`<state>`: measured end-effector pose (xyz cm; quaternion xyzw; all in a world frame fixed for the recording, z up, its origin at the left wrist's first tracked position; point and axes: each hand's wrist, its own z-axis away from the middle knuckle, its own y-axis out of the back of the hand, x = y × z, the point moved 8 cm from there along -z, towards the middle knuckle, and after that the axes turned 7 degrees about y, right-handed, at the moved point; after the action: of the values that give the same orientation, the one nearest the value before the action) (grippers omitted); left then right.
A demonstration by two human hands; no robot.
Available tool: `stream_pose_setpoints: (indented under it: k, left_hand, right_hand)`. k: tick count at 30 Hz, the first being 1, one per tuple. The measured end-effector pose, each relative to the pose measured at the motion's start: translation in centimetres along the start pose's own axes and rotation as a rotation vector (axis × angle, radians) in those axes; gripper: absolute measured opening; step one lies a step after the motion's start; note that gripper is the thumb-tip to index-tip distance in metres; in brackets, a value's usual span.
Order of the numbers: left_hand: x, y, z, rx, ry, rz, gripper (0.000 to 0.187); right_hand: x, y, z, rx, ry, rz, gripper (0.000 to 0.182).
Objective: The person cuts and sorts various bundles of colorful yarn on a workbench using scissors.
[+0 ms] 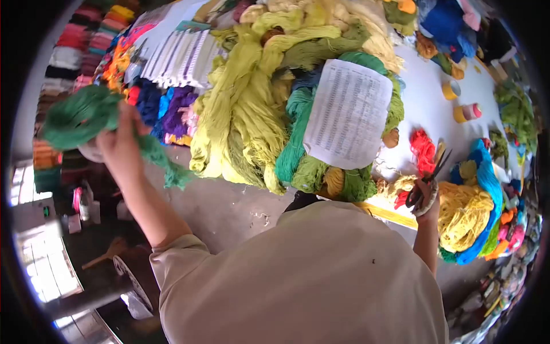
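My left hand (121, 143) is closed around a dark green skein of yarn (80, 116), raised at the left. Part of the skein loops above the fingers, and a loose tail hangs down beside the wrist. At the right, my right hand (429, 202) grips a pair of scissors (439, 171) with the blades pointing up and away. Its fingers are partly hidden by the handles. A red bundle of yarn (423, 152) lies just beyond the scissors. Close to that hand is a large golden-yellow skein (467, 209) with blue yarn (486, 172) around it.
Yellow-green skeins (243, 109) spread over the middle of the table (421, 86). A printed sheet (349, 114) lies on green skeins. Striped white cloth (182, 57) and purple yarn (180, 109) are at left. Two small spools (467, 112) stand at right. A wheel (133, 281) stands lower left.
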<state>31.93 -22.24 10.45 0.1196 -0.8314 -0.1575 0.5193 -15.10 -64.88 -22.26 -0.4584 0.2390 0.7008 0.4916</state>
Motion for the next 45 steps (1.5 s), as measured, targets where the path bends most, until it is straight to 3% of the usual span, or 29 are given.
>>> stream_pose_setpoints:
  k: [1,3,4,5,6,7,9,11,15,19,21,23,25,30,34,36,45]
  left_hand:
    - [-2.4,-2.5,-1.1,-0.097,-0.017,-0.029,0.016]
    - [-6.8,-8.5,-3.0,-0.174,-0.151,-0.219,0.017]
    - [-8.5,-12.1,-3.4,-0.223,-0.431,-0.434,0.013]
    - [-13.0,-15.9,-3.9,-0.276,-0.524,-0.552,0.022]
    - [-17.9,-20.5,-4.7,-0.51,-0.537,-0.505,0.041]
    - [-23.0,-24.0,-3.7,-0.455,-0.673,-0.535,0.057]
    - [-25.7,-28.7,0.8,-0.619,-0.713,-1.051,0.065]
    - [-26.6,-30.6,1.2,-0.608,-0.685,-1.001,0.067]
    - [-26.6,-31.1,0.8,-0.53,-0.588,-1.002,0.064]
    - [-26.3,-31.0,0.8,-0.525,-0.575,-0.993,0.063]
    - [-26.4,-30.9,0.8,-0.524,-0.578,-0.99,0.063]
    - [-26.5,-30.9,0.9,-0.523,-0.584,-0.985,0.063]
    - [-26.7,-31.0,0.9,-0.534,-0.567,-1.009,0.063]
    - [-26.8,-31.1,0.9,-0.544,-0.549,-1.023,0.063]
    - [-26.8,-31.2,1.0,-0.536,-0.551,-1.015,0.063]
    - [-26.8,-31.2,1.0,-0.533,-0.549,-1.018,0.064]
    - [-26.8,-31.4,1.0,-0.52,-0.54,-1.016,0.065]
  right_hand:
    - [0.2,-0.5,0.5,-0.06,0.045,0.023,0.034]
    - [0.7,-0.5,2.0,0.073,0.088,0.029,0.039]
    - [0.8,-0.9,2.9,0.049,0.041,0.061,0.04]
    - [0.7,-1.1,3.8,0.081,0.088,0.052,0.041]
    - [0.7,-1.4,4.8,0.164,0.078,0.056,0.037]
    - [1.6,-1.0,5.5,0.161,0.054,0.06,0.035]
    - [3.6,0.2,7.4,0.237,-0.014,0.093,0.043]
    - [5.5,0.9,9.6,0.329,-0.079,0.055,0.045]
    - [11.1,2.4,13.3,0.398,-0.181,0.004,0.042]
    - [17.1,0.9,14.4,0.322,-0.452,0.098,0.035]
    - [18.3,0.2,14.9,0.195,-0.545,0.252,0.035]
    - [20.4,1.0,14.0,0.098,-0.457,0.37,0.04]
    - [19.8,0.7,12.7,0.035,-0.439,0.757,0.046]
    - [20.3,0.3,10.5,0.093,-0.506,0.486,0.055]
    - [21.9,2.1,9.3,0.108,-0.571,0.477,0.062]
    - [23.3,3.1,9.4,0.121,-0.699,0.468,0.068]
    - [24.8,4.3,8.9,0.109,-0.762,0.427,0.069]
